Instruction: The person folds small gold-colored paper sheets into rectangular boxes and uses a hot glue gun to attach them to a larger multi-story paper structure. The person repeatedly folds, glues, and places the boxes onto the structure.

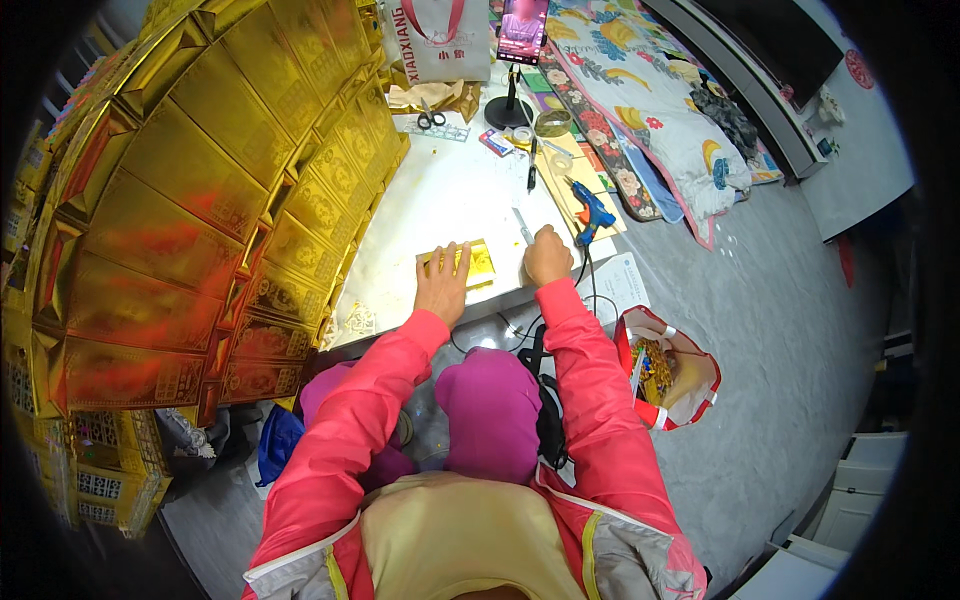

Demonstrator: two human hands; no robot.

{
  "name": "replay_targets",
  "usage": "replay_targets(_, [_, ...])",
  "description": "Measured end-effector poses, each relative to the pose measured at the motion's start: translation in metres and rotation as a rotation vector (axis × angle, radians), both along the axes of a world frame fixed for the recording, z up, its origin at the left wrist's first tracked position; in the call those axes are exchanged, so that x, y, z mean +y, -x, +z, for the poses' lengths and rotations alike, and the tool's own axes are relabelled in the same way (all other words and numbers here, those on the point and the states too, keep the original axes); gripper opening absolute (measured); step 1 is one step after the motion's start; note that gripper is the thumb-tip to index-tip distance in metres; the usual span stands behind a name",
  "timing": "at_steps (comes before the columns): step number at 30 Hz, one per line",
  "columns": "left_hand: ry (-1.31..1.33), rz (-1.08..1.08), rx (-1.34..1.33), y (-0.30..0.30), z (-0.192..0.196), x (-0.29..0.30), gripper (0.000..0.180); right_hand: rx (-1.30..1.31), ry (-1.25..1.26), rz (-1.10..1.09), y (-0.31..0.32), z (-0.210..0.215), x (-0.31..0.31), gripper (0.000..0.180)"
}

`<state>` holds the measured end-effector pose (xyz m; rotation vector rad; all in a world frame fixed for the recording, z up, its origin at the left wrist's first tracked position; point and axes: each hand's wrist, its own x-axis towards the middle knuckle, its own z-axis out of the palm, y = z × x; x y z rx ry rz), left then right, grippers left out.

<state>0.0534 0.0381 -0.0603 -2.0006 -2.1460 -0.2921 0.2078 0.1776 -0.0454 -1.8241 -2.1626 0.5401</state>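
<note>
A small gold foil sheet (482, 262) lies near the front edge of the white table (440, 200). My left hand (441, 287) rests flat on its left part, fingers stretched out and slightly apart. Just to the right, my right hand (549, 258) is closed in a fist around a knife. The narrow grey blade of the knife (521, 224) sticks out of the fist toward the far left, apart from the sheet; its handle is hidden in my fingers.
A large gold foil paper structure (190, 200) towers at the left. A blue glue gun (594, 212), a pen (532, 165), tape (552, 123), scissors (431, 117) and a phone on a stand (510, 110) are on the table. A red-rimmed bag (700, 395) with gold scraps stands on the floor.
</note>
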Motion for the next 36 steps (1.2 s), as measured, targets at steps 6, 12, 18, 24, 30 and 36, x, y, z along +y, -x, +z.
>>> replay_targets(6, [0.057,0.006,-0.261,-0.009,0.0,-0.011,0.073,-0.02,0.099,0.028,-0.003,0.009,0.005,0.029])
replay_targets(12, [0.022,-0.001,-0.388,-0.008,0.003,-0.014,0.06,0.073,-0.083,0.147,-0.002,-0.004,0.0,0.02])
replay_targets(18, [-0.013,-0.048,-0.426,0.0,-0.005,-0.015,0.056,0.679,0.135,0.063,-0.05,-0.009,-0.023,0.02])
replay_targets(24, [-0.004,-0.051,-0.426,0.0,-0.004,-0.013,0.055,0.844,0.276,-0.008,-0.075,-0.001,-0.054,0.017])
replay_targets(30, [-0.006,-0.071,-0.438,0.001,0.0,-0.016,0.055,0.785,0.306,0.06,-0.059,-0.011,-0.058,0.015])
replay_targets(36, [0.057,-0.114,-0.349,0.002,-0.002,-0.015,0.058,0.686,0.384,0.184,-0.062,-0.024,-0.062,0.016])
